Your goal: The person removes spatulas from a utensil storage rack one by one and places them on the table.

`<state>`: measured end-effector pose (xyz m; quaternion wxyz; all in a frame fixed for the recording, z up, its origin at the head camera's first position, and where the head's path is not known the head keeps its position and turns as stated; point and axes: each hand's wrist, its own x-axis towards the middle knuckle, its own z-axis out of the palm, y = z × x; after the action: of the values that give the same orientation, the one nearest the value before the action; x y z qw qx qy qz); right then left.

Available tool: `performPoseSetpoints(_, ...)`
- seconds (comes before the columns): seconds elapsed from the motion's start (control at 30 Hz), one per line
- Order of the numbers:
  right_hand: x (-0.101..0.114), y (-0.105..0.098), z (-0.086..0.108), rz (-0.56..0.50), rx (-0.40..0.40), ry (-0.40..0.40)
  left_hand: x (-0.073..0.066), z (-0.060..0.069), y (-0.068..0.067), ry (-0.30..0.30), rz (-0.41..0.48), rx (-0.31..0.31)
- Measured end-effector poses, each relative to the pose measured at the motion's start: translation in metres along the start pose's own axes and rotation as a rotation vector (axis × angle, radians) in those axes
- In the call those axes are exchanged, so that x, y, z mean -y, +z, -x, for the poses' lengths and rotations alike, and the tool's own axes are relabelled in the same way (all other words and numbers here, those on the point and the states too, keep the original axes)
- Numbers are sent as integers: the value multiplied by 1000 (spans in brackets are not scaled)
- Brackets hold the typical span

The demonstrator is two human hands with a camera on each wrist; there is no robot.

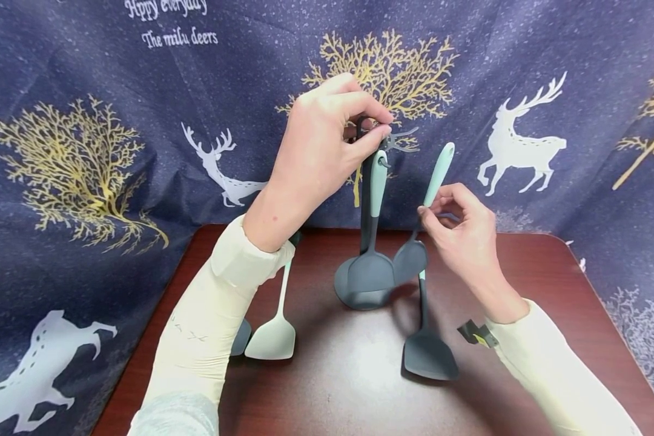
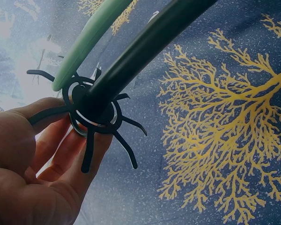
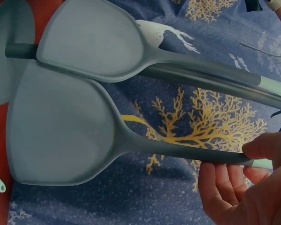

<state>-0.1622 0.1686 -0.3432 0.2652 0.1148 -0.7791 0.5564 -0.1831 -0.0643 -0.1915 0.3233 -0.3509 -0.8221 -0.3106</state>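
My left hand (image 1: 327,127) grips the hooked ring at the top of a black utensil stand (image 1: 366,206). The ring's curved hooks (image 2: 88,154) spread around the pole in the left wrist view. From one hook hangs a turner (image 1: 378,181) with a mint handle and grey blade. My right hand (image 1: 463,230) pinches another mint-handled turner (image 1: 439,172) near where the handle meets the dark neck. That turner is held upright, blade down, just right of the stand and off the table. In the right wrist view its wide grey blade (image 3: 61,131) lies beside the hanging turner's blade (image 3: 93,42).
On the brown table (image 1: 338,375), a dark turner (image 1: 429,357) lies at the right of the stand. A pale green turner (image 1: 272,339) lies at the left, beside a dark utensil (image 1: 241,338) partly hidden by my left sleeve. A patterned blue cloth (image 1: 251,72) hangs behind.
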Motion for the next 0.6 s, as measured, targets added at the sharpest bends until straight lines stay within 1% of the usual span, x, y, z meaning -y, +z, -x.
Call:
performPoseSetpoints(0.23,-4,-8,-1,46,-33,-8,1,1,0,15,0,-7)
performPoseSetpoints(0.6,-13,-18,2,95,-36,23,1,0,0,7,11,-6)
